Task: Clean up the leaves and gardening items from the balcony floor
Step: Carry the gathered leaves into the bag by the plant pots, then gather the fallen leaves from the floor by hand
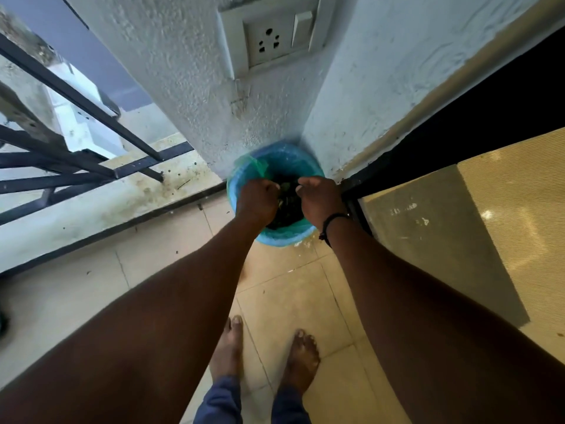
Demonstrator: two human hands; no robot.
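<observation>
Head camera looks steeply down, close above the bin [244, 179].

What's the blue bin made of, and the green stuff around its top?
The round blue bin looks like smooth plastic, though blur leaves that unsure. The thin green liner seems to be see-through plastic film: it crinkles and folds over the rim.

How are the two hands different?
The right hand has a black band at its wrist; the left hand has none. The left hand is over the left side of the bin, the right hand over the right side. Both are above the bin's opening with fingers curled, and dark leaves lie between them. Whether either holds anything is too blurred to tell.
</observation>
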